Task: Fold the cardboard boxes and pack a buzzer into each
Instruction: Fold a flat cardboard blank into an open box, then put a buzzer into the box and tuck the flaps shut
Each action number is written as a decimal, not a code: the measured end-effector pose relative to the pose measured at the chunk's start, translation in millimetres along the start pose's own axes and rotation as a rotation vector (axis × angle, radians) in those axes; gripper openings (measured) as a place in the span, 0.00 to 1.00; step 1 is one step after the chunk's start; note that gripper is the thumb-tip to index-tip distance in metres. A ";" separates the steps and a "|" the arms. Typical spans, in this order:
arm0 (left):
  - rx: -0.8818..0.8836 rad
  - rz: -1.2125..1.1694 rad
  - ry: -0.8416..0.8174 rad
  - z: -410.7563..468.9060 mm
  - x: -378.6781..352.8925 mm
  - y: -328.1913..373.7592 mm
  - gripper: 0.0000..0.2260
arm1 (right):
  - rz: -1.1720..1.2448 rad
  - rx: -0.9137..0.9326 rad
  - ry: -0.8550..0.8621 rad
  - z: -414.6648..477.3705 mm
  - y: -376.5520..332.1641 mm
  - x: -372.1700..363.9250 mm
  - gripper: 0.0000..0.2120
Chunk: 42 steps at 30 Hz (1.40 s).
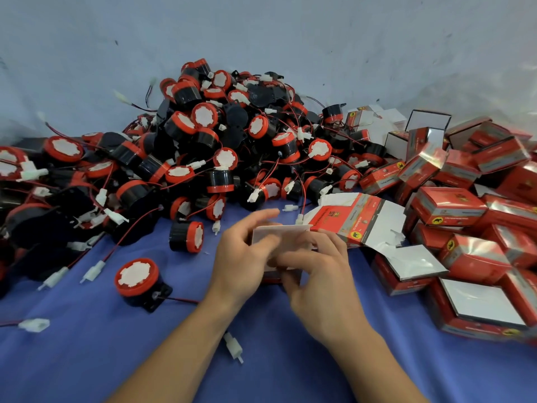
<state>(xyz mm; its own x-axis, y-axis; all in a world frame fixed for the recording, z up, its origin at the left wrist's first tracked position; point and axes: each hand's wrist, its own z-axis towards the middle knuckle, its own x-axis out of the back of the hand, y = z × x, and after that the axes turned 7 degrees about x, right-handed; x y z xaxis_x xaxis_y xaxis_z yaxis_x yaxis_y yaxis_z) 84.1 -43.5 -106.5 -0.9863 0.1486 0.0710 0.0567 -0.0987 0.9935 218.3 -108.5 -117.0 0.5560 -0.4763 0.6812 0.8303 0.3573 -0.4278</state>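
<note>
While your left hand (241,257) and right hand (316,274) pinch the cardboard box (280,232) mid-fold, you'll likely need the buzzer (186,237) left of the grip.

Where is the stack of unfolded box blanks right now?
In the head view, right of centre, the flat blanks lie just beyond the right hand, between the buzzer pile and the folded boxes.

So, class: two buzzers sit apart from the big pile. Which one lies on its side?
The farther buzzer, beside the pile: its red cap faces sideways. The nearer buzzer has its cap facing up.
</note>
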 end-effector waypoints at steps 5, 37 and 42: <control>0.092 -0.147 0.196 5.5 5.6 2.7 0.08 | 0.065 -0.015 -0.049 -3.0 -3.9 2.6 0.17; 0.036 0.170 0.137 29.1 39.1 -8.7 0.14 | -0.125 0.074 -0.456 196.3 -30.5 -35.8 0.33; 0.056 0.125 0.122 31.2 38.5 -11.4 0.18 | -0.254 0.170 -0.704 213.9 -31.2 -67.9 0.29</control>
<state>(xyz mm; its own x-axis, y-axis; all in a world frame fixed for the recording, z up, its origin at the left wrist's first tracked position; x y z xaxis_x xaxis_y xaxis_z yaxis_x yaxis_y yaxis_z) 50.3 -5.9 -112.2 -0.9823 0.0179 0.1862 0.1850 -0.0540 0.9812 146.2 84.6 -22.7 0.1452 0.0434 0.9884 0.8800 0.4509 -0.1491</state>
